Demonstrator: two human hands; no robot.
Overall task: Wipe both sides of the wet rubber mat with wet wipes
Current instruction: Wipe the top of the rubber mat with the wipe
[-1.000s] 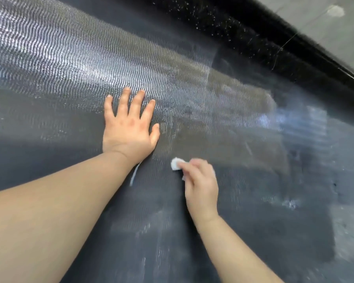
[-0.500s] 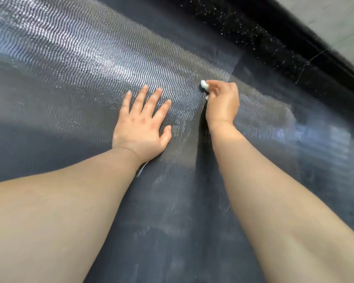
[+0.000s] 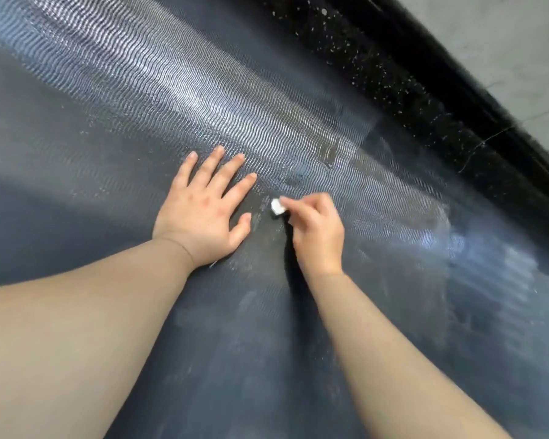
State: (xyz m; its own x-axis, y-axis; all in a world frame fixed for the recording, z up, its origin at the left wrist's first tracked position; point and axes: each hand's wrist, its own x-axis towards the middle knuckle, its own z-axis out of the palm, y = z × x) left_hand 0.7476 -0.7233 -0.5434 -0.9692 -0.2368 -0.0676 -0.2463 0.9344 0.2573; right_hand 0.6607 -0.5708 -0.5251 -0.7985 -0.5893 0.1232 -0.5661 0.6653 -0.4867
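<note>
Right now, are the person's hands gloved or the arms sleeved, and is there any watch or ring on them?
No. The left hand and right hand are bare: no gloves, no rings showing. The left forearm and right forearm are uncovered to the frame edge, with no sleeve, watch or band at either wrist.

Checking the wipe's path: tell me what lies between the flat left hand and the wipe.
In the head view, only bare ribbed mat with pale smears lies between the left hand and the wipe.
</note>
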